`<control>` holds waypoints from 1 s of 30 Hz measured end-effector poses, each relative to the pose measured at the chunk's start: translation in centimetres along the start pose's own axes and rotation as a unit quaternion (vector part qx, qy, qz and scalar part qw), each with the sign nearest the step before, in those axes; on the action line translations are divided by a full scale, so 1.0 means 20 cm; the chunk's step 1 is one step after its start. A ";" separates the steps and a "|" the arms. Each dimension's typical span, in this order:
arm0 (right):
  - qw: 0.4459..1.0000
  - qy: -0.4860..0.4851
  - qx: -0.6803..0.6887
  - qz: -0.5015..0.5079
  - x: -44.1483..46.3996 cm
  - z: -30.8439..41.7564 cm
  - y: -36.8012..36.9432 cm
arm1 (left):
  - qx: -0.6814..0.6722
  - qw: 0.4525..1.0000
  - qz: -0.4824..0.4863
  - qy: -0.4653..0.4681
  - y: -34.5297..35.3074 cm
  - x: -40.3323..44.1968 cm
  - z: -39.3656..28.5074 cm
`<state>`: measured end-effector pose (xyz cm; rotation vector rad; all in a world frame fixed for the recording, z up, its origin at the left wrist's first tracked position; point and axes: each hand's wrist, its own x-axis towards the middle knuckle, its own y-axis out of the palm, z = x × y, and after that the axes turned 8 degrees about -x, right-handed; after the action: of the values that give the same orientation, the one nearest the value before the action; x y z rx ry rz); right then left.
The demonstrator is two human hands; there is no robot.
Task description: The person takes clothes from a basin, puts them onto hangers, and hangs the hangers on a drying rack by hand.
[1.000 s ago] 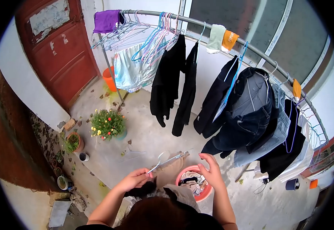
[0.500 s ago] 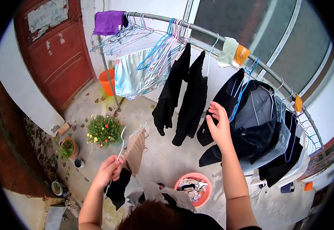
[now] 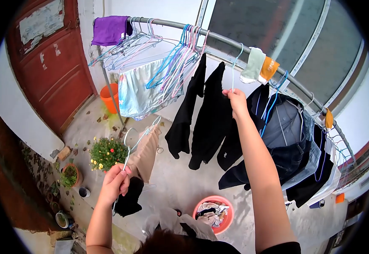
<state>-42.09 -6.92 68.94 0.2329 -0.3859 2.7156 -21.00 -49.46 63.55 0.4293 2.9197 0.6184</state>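
Observation:
My left hand (image 3: 116,184) is closed on a light wire hanger (image 3: 127,157), whose hook points up. A beige garment (image 3: 145,154) and a black garment (image 3: 129,198) hang from this hanger. Raised to the middle of the rail, my right hand (image 3: 236,101) pinches the edge of a black garment (image 3: 212,120) beside a pale hanger (image 3: 233,72) hooked on the metal rail (image 3: 224,39). Whether the fingers also touch the hanger is hard to tell.
Dark jeans (image 3: 288,127) hang right of my right hand. Several spare hangers (image 3: 180,55), a purple cloth (image 3: 110,30) and light-blue shorts (image 3: 144,86) are on the left. Below stand a pink basin (image 3: 230,213) with clothes, a flowering plant (image 3: 108,153) and an orange bucket (image 3: 108,96).
My right hand has gone from open to closed on the hanging black garment. My left hand has moved up and forward from near my body, carrying the hanger with the beige and black garments.

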 end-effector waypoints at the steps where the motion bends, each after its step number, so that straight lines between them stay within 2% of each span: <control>1: 1.000 -0.005 0.019 -0.013 0.00 -0.02 0.00 | 0.001 1.000 -0.003 0.004 0.01 0.02 0.00; 10: 0.985 0.002 0.145 -0.089 -0.09 -0.06 -0.12 | -0.015 1.000 -0.006 0.005 0.01 0.06 -0.01; 14: 0.984 -0.003 0.119 -0.130 -0.13 -0.08 -0.21 | -0.015 1.000 -0.007 0.007 0.01 0.05 -0.01; 16: 0.990 -0.004 0.051 -0.132 -0.14 -0.08 -0.24 | -0.020 1.000 -0.008 0.002 0.00 0.04 -0.01; 18: 0.983 0.000 -0.056 -0.175 -0.15 -0.06 -0.21 | -0.022 1.000 -0.008 -0.001 -0.01 0.04 -0.01; 20: 0.899 -0.142 -0.272 -0.311 -0.21 -0.03 -0.14 | -0.021 1.000 -0.008 -0.001 -0.01 0.04 -0.01; 21: 0.870 -0.229 -0.297 -0.320 -0.25 0.02 -0.09 | -0.023 1.000 -0.009 -0.004 -0.02 0.04 0.00; 22: 0.852 -0.283 -0.303 -0.319 -0.31 0.12 -0.02 | -0.026 1.000 -0.010 -0.007 -0.02 0.04 0.00; 24: 0.875 -0.331 -0.273 -0.224 -0.34 0.25 0.13 | -0.031 0.999 -0.013 -0.015 -0.03 0.04 0.00; 25: 0.901 -0.300 -0.267 -0.164 -0.31 0.27 0.21 | -0.035 0.999 -0.013 -0.021 -0.03 0.04 -0.01; 27: 0.935 -0.247 -0.230 -0.112 -0.16 0.22 0.40 | -0.041 0.998 -0.019 -0.033 -0.02 0.04 -0.01; 30: 0.960 -0.153 -0.223 -0.075 0.06 0.13 0.60 | -0.044 0.998 -0.025 -0.047 0.01 0.04 -0.02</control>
<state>-47.69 -17.83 68.91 0.5294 -1.0077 2.3647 -21.73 -49.18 63.94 0.3642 2.7926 0.6954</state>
